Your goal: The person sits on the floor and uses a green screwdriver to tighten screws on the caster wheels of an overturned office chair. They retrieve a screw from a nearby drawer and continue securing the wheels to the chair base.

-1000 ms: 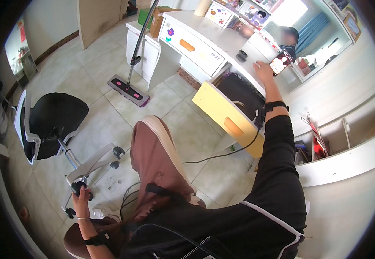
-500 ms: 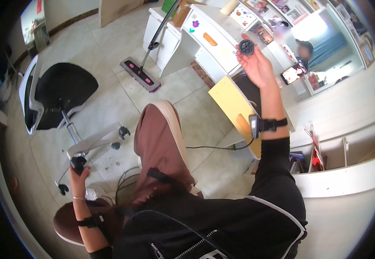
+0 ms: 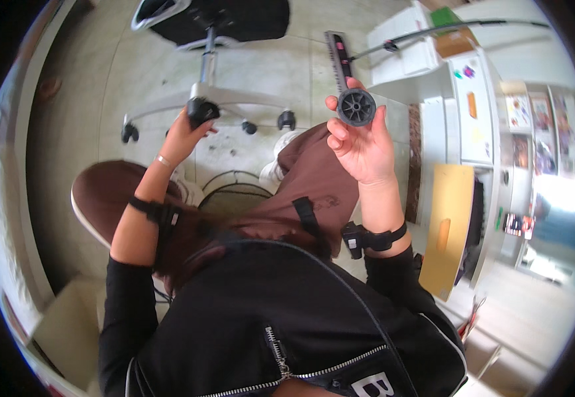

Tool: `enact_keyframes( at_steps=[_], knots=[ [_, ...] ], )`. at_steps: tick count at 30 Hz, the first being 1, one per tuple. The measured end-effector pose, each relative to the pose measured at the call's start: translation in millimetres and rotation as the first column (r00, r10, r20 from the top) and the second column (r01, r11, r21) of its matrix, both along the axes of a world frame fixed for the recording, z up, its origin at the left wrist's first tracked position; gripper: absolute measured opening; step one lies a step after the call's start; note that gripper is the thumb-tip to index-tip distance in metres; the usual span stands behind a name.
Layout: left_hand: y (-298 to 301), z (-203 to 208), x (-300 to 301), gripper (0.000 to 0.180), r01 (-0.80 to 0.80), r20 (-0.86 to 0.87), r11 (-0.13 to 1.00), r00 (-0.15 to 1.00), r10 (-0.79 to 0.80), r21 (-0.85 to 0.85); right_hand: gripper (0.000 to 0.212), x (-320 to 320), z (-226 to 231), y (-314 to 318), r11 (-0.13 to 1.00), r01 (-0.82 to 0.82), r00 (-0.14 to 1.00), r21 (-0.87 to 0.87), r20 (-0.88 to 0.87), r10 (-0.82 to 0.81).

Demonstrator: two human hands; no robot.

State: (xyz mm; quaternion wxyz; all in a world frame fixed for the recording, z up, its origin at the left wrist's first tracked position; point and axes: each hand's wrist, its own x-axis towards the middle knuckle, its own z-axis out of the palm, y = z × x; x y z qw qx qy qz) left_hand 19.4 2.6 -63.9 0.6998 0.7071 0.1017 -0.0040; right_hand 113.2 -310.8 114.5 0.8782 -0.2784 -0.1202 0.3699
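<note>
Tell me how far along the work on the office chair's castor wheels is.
Done: one black round castor wheel is off the chair, held up in the right hand. In hand: the left hand grips another black castor on the white star-shaped chair base. Left: three more castors remain on the base.

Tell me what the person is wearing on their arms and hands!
Both arms have long black sleeves pushed up a bit. The left hand is bare, with a thin silver bracelet and a black strap further up the forearm. The right hand is bare too, with a black band carrying a small black box at the wrist.
</note>
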Motion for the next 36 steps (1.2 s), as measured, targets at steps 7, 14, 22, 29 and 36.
enact_keyframes(
  at_steps=[7,14,22,29,36],
  knots=[
    [-2,9,-1,0.041,0.016,-0.005,1.0,1.0,-0.016,0.003,0.06,-13,-31,41,0.996,-0.072,0.994,0.05,-0.083,0.076],
    [1,11,-2,0.037,0.101,-0.027,0.985,0.994,-0.106,-0.14,0.054,-21,-47,65,0.85,0.009,0.94,-0.527,0.295,0.173],
    [-6,19,-5,0.037,0.048,-0.038,0.997,0.998,-0.05,-0.057,0.053,-16,-85,101,0.64,0.239,0.711,-0.73,0.581,0.397],
    [-7,19,-6,0.05,-0.093,0.049,0.921,0.996,0.081,0.379,0.055,-14,-105,126,0.633,0.363,0.622,-0.684,0.684,0.381],
    [-11,14,-6,0.058,-0.179,0.183,0.913,0.976,0.118,0.366,0.054,-10,-117,135,0.61,0.31,0.692,-0.729,0.613,0.381]
  ],
)
